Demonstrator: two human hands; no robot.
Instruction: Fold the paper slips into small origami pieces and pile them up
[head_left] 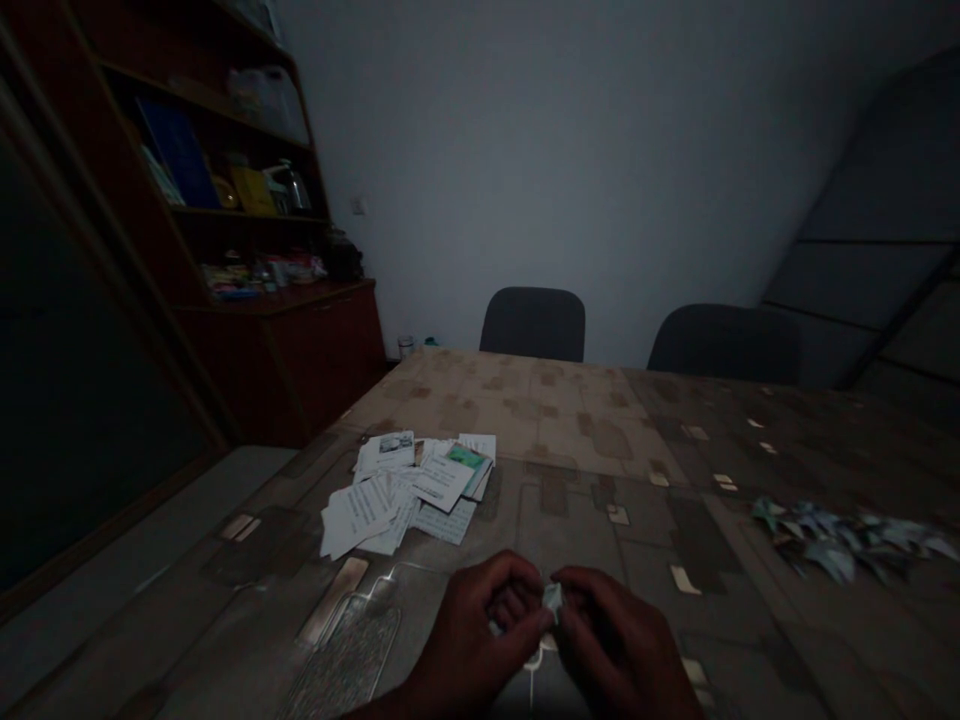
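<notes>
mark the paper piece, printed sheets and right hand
Paper piece [553, 599], head view: its middle, between fingertips.
Printed sheets [430, 486], head view: a sheet on top.
Right hand [621, 627], head view: back of the hand.

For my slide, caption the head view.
Left hand and right hand hold a small paper piece above a patterned tablecloth, printed sheets beyond.
</notes>
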